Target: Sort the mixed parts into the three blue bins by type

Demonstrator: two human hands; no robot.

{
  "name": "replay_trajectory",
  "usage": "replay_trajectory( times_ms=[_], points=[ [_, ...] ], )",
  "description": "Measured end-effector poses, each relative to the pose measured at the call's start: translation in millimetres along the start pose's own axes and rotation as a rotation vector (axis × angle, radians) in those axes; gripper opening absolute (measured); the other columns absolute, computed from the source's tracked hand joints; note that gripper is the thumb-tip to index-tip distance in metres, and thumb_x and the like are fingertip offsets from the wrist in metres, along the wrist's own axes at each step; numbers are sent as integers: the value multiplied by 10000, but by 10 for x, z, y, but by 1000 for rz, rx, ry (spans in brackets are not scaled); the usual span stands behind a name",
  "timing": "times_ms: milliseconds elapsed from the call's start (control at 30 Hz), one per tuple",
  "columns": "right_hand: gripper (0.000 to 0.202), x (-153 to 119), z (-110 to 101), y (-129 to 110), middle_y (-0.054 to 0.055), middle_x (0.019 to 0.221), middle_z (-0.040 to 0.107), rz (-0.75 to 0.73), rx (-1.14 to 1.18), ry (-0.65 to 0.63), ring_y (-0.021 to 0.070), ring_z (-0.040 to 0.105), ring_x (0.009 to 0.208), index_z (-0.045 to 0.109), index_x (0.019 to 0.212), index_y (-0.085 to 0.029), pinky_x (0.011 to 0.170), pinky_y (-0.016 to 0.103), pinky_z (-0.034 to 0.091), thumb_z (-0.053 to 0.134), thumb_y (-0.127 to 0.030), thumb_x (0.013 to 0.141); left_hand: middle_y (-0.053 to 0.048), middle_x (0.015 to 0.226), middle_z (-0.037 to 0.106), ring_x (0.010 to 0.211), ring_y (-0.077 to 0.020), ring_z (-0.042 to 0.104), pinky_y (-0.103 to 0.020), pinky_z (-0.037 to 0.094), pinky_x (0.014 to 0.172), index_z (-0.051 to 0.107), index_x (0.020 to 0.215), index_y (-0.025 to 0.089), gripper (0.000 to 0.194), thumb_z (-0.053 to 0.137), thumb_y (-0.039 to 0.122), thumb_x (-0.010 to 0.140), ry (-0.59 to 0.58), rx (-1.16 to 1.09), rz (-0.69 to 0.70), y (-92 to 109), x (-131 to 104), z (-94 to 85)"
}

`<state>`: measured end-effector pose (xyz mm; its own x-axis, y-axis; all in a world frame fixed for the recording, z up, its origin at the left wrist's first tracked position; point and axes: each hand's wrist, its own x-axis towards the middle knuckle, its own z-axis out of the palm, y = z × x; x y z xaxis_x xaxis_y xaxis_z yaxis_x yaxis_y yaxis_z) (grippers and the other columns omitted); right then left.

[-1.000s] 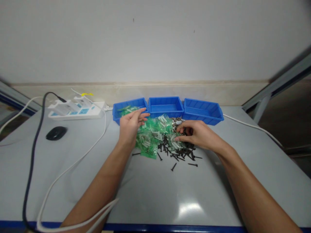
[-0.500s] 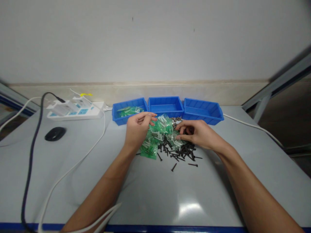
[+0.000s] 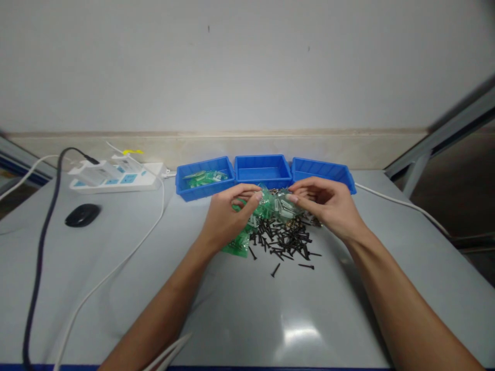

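My right hand point(image 3: 328, 206) pinches the edge of a clear plastic packet point(image 3: 285, 207) with pale pieces inside, raised over the pile. To its left, my left hand point(image 3: 232, 214) curls its thumb and fingers around the top of the green plastic packets point(image 3: 265, 206); its fingertips partly hide what they grip. Another green packet point(image 3: 236, 245) lies below the left hand. Under and in front of both hands spreads a heap of black screws point(image 3: 292, 242), with some brass-coloured hardware point(image 3: 296, 225) among them. Two loose screws lie nearer me.
Three blue bins stand along the wall: the left bin point(image 3: 204, 193) holds green packets, beside the middle bin point(image 3: 263, 180) and right bin point(image 3: 325, 170). A power strip point(image 3: 119, 184), black mouse point(image 3: 82, 215) and cables occupy the left side. A white cable point(image 3: 398, 200) runs right.
My right hand has lifted the clear packet off the screws, uncovering brass-coloured pieces. My left hand has moved right and slightly down onto the green packets, closer to the right hand.
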<state>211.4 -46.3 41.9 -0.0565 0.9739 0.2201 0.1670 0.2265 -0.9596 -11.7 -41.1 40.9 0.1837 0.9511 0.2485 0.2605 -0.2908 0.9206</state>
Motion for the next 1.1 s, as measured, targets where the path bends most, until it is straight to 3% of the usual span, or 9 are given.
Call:
replay_trajectory(
  times_ms=[133, 267, 733, 833, 933, 1033, 1100],
  points=[
    [193, -17, 83, 2, 27, 770, 739, -34, 105, 62, 139, 677, 698, 768, 845, -215, 660, 267, 549, 881, -295, 711, -61, 856, 776, 719, -152, 692, -242, 525, 639, 759, 902, 150, 200, 716, 342, 868, -134, 54, 71, 35, -31, 3],
    [209, -33, 146, 14, 13, 757, 734, -40, 169, 55, 127, 676, 694, 771, 868, -224, 652, 245, 555, 892, -276, 705, -28, 678, 706, 605, -122, 619, -233, 468, 571, 726, 740, 143, 297, 621, 338, 938, -265, 96, 94, 67, -45, -26],
    [271, -31, 97, 3, 23, 807, 759, 71, 182, -27, 130, 695, 696, 773, 971, -228, 658, 251, 577, 875, -324, 740, -18, 645, 673, 600, -114, 577, -235, 439, 583, 663, 647, 159, 342, 580, 293, 951, -310, 9, 38, 71, -5, -97],
    [246, -14, 65, -2, 33, 793, 762, 60, 130, 28, 152, 703, 674, 758, 951, -219, 666, 293, 590, 834, -379, 780, -29, 638, 682, 608, -128, 604, -240, 460, 591, 687, 632, 165, 323, 644, 328, 908, -186, -105, -49, 28, 42, -122],
    [250, 4, 35, 36, 50, 804, 765, 29, 0, 110, 176, 709, 679, 742, 912, -203, 679, 327, 591, 805, -414, 795, -54, 689, 721, 613, -115, 615, -222, 466, 591, 679, 594, 150, 330, 719, 352, 852, 138, -327, -173, -57, 118, -156],
    [209, -7, 53, 92, 61, 850, 767, -79, -237, 103, 200, 711, 747, 743, 959, -197, 710, 349, 572, 747, -374, 848, -89, 852, 773, 660, -91, 644, -192, 506, 638, 738, 798, 120, 155, 735, 267, 845, 431, -624, -320, -114, 182, -194],
    [187, -33, 103, 122, 70, 936, 775, -189, -420, 54, 220, 708, 824, 743, 1026, -206, 774, 382, 561, 702, -321, 885, -104, 918, 782, 735, -94, 680, -177, 529, 681, 737, 907, 115, 99, 702, 197, 864, 533, -741, -383, -125, 201, -216]
  ],
)
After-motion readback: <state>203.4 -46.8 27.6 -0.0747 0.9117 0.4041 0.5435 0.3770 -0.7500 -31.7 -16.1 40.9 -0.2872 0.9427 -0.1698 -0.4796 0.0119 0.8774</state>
